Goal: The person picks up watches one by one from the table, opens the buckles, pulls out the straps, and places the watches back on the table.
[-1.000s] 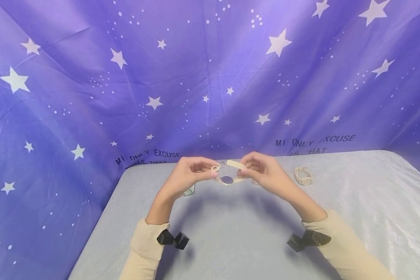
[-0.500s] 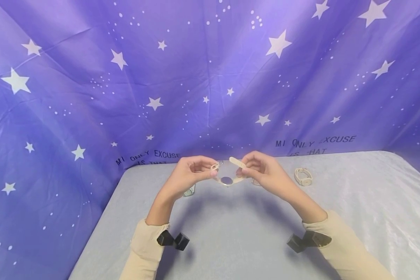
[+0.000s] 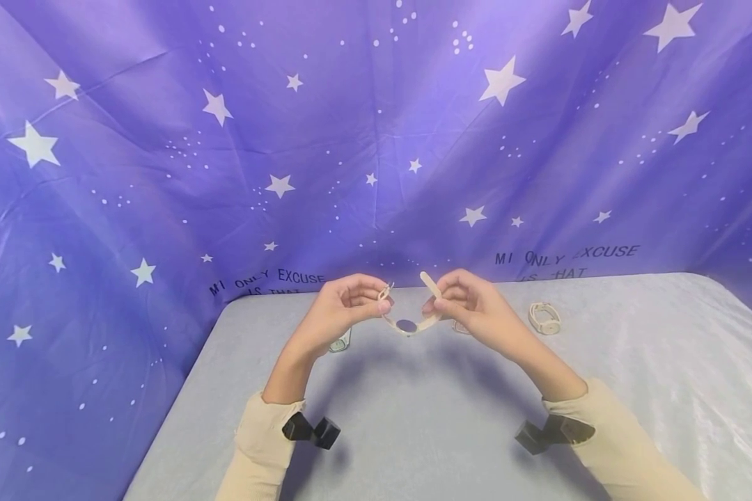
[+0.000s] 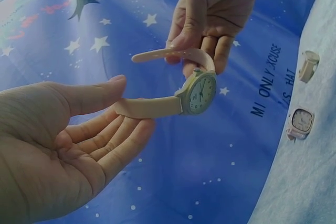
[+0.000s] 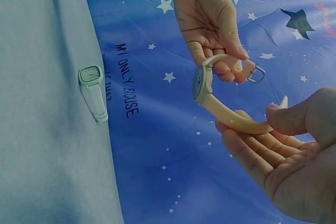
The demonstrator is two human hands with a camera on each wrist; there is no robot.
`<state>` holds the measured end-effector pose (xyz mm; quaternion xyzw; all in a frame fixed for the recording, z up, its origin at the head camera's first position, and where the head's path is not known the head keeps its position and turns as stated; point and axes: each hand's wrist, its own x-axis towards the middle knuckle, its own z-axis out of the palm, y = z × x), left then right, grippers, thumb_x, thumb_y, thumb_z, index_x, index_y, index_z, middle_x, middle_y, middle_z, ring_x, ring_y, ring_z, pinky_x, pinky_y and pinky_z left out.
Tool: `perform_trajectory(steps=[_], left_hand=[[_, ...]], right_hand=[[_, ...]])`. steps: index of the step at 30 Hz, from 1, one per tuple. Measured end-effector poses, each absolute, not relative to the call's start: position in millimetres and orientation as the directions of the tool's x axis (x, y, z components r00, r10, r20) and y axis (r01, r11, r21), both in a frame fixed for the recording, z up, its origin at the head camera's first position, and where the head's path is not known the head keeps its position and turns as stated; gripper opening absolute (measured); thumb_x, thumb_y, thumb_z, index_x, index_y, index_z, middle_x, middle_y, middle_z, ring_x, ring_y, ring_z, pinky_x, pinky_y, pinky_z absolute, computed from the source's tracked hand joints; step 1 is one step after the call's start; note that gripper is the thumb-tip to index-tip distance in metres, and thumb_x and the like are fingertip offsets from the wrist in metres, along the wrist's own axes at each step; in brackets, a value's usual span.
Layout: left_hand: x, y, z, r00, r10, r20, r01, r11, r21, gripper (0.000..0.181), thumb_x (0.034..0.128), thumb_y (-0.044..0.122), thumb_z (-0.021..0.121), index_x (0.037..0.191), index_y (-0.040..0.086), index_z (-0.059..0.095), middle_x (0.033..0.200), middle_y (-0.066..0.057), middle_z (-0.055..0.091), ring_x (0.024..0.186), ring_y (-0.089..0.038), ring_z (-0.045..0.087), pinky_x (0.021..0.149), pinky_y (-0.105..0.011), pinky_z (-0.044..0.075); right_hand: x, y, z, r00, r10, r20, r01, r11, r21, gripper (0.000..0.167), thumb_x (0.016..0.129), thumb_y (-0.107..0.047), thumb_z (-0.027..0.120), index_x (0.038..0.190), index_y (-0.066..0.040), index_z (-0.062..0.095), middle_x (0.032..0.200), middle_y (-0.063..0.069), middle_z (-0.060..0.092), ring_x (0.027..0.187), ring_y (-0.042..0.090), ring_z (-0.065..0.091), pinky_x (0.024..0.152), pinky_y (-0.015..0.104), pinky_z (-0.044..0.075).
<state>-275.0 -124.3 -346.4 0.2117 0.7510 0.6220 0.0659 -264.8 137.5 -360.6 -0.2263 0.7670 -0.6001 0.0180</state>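
A cream-strapped wristwatch (image 3: 406, 326) hangs in the air between both hands, its strap unfastened and bowed into a U. My left hand (image 3: 351, 305) pinches the buckle end between thumb and fingers; the metal buckle (image 5: 255, 74) shows in the right wrist view. The holed end of the strap is pinched by my right hand (image 3: 466, 304), and its tip (image 3: 429, 280) sticks up past the thumb. In the left wrist view the round dial (image 4: 201, 93) with dark numerals faces away from the hands' palms.
On the grey cloth-covered table (image 3: 401, 431) lie other watches: a green square one (image 5: 91, 74) behind my left hand, a pink square one (image 4: 302, 120) behind my right, and a cream one (image 3: 544, 318) farther right. A purple star-printed curtain (image 3: 376, 125) hangs behind.
The free tip of the holed strap end has swung from lying leftward to pointing upward. The two strap ends now stand farther apart, while both hands stay nearly in place.
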Motion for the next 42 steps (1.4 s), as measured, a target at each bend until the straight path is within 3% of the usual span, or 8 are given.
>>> perform_trajectory(steps=[4,12,18,23,29,34,39,42], left_hand=[[-274.4,-121.7,-346.4,-0.901,0.401,0.168,0.226,0.101,0.969,0.029,0.0885,0.0,0.074,0.116,-0.004,0.065,0.1,-0.006,0.076,0.089,-0.013,0.073,0.094,-0.033,0.06],[-270.8,-113.0,-348.3,-0.892,0.404,0.203,0.214,-0.019,0.977,0.026,0.0925,-0.004,0.068,0.117,-0.005,0.059,0.1,-0.015,0.077,0.086,-0.014,0.076,0.088,-0.043,0.063],[-266.8,-106.6,-348.7,-0.89,0.395,0.227,0.221,-0.06,0.973,0.024,0.0967,-0.004,0.062,0.119,-0.003,0.053,0.101,-0.024,0.075,0.085,-0.015,0.075,0.088,-0.045,0.063],[-262.6,-104.2,-348.0,-0.897,0.372,0.239,0.221,-0.09,0.971,0.022,0.0967,-0.003,0.063,0.117,-0.001,0.053,0.095,-0.014,0.076,0.084,-0.016,0.075,0.087,-0.044,0.063],[-258.3,-103.8,-346.2,-0.902,0.352,0.248,0.226,-0.102,0.969,0.023,0.0966,-0.001,0.064,0.117,0.0,0.054,0.09,-0.003,0.076,0.082,-0.016,0.076,0.085,-0.045,0.064],[-257.8,-102.4,-340.5,-0.909,0.345,0.233,0.22,-0.079,0.972,0.026,0.0971,0.002,0.064,0.121,-0.002,0.054,0.089,-0.003,0.075,0.081,-0.016,0.076,0.083,-0.046,0.064],[-261.4,-101.2,-333.4,-0.922,0.336,0.191,0.187,-0.044,0.981,0.027,0.0979,0.006,0.065,0.122,-0.003,0.055,0.086,-0.003,0.074,0.08,-0.016,0.075,0.083,-0.047,0.064],[-262.2,-102.7,-329.4,-0.934,0.329,0.141,0.142,-0.02,0.99,0.028,0.0984,0.008,0.065,0.122,-0.004,0.056,0.084,-0.002,0.074,0.079,-0.016,0.075,0.083,-0.046,0.064]], right_hand=[[-264.4,138.5,-360.6,-0.883,-0.384,0.269,-0.344,0.14,-0.929,0.017,0.102,-0.003,0.057,0.115,0.004,0.051,0.105,0.028,0.074,0.091,0.015,0.076,0.078,0.026,0.061],[-261.4,138.1,-359.3,-0.885,-0.395,0.245,-0.303,0.09,-0.949,0.02,0.107,-0.013,0.051,0.121,-0.001,0.044,0.11,0.029,0.073,0.095,0.023,0.077,0.08,0.03,0.062],[-258.9,138.5,-358.3,-0.902,-0.38,0.205,-0.238,0.041,-0.97,0.016,0.108,-0.019,0.05,0.12,-0.009,0.045,0.113,0.019,0.075,0.099,0.024,0.077,0.086,0.033,0.062],[-256.5,137.9,-358.2,-0.904,-0.385,0.187,-0.209,0.017,-0.978,0.013,0.108,-0.023,0.051,0.118,-0.015,0.047,0.113,0.008,0.077,0.101,0.023,0.077,0.077,0.03,0.061],[-254.5,136.2,-356.0,-0.871,-0.415,0.263,-0.266,-0.05,-0.963,0.015,0.109,-0.018,0.048,0.121,-0.011,0.045,0.114,0.016,0.076,0.103,0.031,0.076,0.093,0.035,0.061],[-258.3,133.8,-348.2,-0.867,-0.413,0.278,-0.259,-0.104,-0.96,0.016,0.108,-0.014,0.048,0.122,-0.008,0.044,0.112,0.021,0.075,0.097,0.023,0.077,0.092,0.04,0.061],[-264.0,133.0,-341.6,-0.891,-0.414,0.188,-0.158,-0.106,-0.982,0.016,0.108,-0.013,0.047,0.122,-0.007,0.043,0.108,0.015,0.077,0.094,0.023,0.078,0.088,0.042,0.063],[-265.4,130.6,-338.4,-0.911,-0.402,0.097,-0.071,-0.081,-0.994,0.02,0.109,-0.017,0.047,0.125,-0.007,0.042,0.109,0.014,0.077,0.093,0.023,0.078,0.079,0.035,0.064]])
